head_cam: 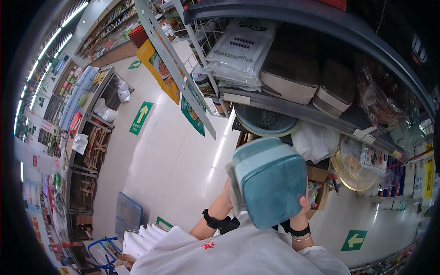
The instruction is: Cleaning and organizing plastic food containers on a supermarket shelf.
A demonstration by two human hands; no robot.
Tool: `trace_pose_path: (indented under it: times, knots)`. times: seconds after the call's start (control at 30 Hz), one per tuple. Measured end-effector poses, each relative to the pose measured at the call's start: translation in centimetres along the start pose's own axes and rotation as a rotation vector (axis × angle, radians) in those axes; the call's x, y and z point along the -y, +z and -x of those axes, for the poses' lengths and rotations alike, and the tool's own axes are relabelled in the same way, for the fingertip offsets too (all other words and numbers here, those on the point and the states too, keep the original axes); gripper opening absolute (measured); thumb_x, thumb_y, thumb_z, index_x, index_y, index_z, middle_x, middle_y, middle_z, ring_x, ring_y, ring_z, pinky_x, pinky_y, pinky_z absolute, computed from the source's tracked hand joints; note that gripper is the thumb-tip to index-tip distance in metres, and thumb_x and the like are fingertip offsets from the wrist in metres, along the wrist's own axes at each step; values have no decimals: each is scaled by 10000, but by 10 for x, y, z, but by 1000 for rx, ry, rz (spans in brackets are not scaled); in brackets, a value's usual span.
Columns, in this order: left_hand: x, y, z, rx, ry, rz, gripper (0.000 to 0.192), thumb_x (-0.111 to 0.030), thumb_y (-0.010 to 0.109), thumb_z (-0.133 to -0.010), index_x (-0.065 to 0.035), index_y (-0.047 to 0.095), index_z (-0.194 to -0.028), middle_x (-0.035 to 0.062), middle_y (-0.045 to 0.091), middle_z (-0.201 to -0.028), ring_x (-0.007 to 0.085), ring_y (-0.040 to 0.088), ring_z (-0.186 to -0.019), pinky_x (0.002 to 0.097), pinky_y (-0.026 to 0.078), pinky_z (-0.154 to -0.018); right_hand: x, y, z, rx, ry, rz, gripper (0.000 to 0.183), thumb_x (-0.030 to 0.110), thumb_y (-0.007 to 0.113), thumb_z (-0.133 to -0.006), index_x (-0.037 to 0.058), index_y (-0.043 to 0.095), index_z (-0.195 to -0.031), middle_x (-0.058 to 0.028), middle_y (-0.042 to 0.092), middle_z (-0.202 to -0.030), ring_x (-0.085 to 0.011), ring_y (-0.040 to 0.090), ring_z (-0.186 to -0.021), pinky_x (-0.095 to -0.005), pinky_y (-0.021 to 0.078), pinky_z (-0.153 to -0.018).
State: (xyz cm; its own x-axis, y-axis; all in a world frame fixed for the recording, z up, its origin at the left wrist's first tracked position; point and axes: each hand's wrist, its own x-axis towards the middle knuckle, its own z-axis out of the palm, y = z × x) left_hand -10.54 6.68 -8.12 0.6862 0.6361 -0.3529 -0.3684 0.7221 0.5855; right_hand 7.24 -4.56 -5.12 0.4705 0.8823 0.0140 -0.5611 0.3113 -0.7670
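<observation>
A translucent blue-green plastic container with rounded corners (pixel 275 187) is held up in front of my chest. It is tilted, and a paler band and rim show at its upper end. My right hand (pixel 304 204) grips its right side, the thumb on the near face and the other fingers mostly hidden behind. On the opposite side a grey cloth (pixel 235 194) lies against the container, held by my left hand (pixel 227 193). That hand is largely covered by the cloth and the container. Black bands circle both wrists.
Ahead, a dark metal shelf (pixel 292 111) bears packs of plastic bags (pixel 240 51) and dark-lidded boxes (pixel 292 77). Below are a colander-like basin (pixel 264 118), a white plastic bag (pixel 314 139) and a gold-rimmed tray (pixel 355 178). Leftward stand a blue-edged board (pixel 128 215) and a long goods table (pixel 74 165).
</observation>
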Motion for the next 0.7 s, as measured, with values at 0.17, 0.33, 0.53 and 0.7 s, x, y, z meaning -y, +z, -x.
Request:
trace_pose_path:
  times: [0.17,0.33,0.53,0.7]
  knots:
    - [22,15,-1,-10,4,46,352,-295,399,-903,-50,487,-1140,93,555,-1070,200,554,-921,315,476,-792,-14,-16,2,-173,-64,-259,668,424,519,-747,18,352,-1252,-140,452,-1190,-282,462,-1063,-393,392,-899]
    - [28,18,2,-59,57,36,358,-296,394,-905,-48,481,-1148,95,553,-1078,201,553,-926,317,477,-792,-16,-5,1,-111,-141,-286,638,406,485,-773,21,336,-1259,-128,432,-1219,-285,447,-1083,-388,383,-902]
    - [34,20,8,-129,133,-4,364,-297,388,-908,-47,475,-1157,96,550,-1087,202,552,-933,319,478,-791,-6,16,-2,0,-297,396,875,417,645,-700,-10,210,-1329,-134,293,-1329,-244,335,-1197,-349,245,-996]
    - [38,20,12,-174,178,-61,369,-298,383,-910,-45,470,-1164,97,547,-1095,203,551,-938,320,479,-791,2,10,3,91,-186,345,823,358,634,-722,-32,232,-1325,-147,279,-1357,-234,295,-1237,-341,239,-1003]
